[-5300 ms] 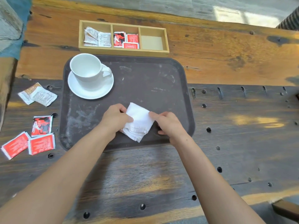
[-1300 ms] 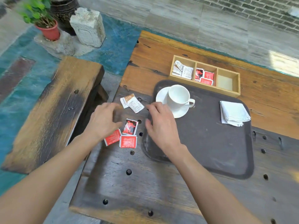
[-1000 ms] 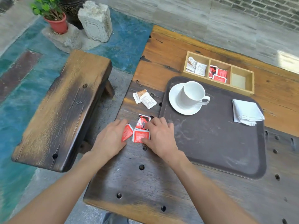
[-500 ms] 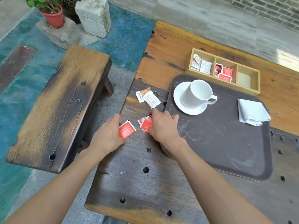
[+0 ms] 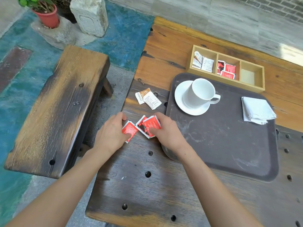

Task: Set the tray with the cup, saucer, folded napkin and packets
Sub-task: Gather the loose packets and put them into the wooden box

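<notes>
Red packets (image 5: 148,126) are pinched on the dark bench (image 5: 147,185), just beside the tray (image 5: 229,145): one by the left hand (image 5: 111,133), two by the right hand (image 5: 167,130). They should be stacked, gripped firmly, then laid flat on the tray, near the cup (image 5: 200,93).

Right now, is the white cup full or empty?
Empty. The cup stands upright on its saucer, and only bare white shows inside.

left hand (image 5: 111,133) | right hand (image 5: 168,133) | forearms bare (no sleeves, rings or watch showing)
</notes>
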A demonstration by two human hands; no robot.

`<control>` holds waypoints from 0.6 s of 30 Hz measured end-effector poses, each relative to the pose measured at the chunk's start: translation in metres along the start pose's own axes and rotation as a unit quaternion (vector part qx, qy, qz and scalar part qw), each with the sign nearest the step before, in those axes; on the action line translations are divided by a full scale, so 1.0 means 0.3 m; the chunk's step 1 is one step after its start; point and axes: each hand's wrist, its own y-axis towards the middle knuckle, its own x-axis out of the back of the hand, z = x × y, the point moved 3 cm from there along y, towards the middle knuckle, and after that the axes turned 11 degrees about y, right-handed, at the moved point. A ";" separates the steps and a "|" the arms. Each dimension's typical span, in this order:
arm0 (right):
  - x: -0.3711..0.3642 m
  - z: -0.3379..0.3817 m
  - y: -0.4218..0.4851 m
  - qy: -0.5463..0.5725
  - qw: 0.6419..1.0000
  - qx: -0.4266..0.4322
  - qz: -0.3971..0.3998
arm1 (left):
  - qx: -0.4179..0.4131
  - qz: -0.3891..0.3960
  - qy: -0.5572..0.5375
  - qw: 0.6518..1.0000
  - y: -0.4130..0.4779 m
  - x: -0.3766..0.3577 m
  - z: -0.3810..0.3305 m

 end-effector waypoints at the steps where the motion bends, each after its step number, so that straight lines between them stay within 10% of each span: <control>1: -0.011 -0.002 -0.011 0.022 1.000 -0.013 0.000 | 0.010 -0.015 0.014 1.000 -0.005 -0.001 -0.002; 6: -0.084 0.036 0.011 0.023 0.999 -0.035 -0.002 | 0.053 -0.110 0.059 0.991 -0.041 -0.016 0.023; 18: -0.193 0.098 0.038 -0.151 0.987 -0.019 -0.042 | 0.105 0.025 -0.287 0.952 -0.026 0.024 0.154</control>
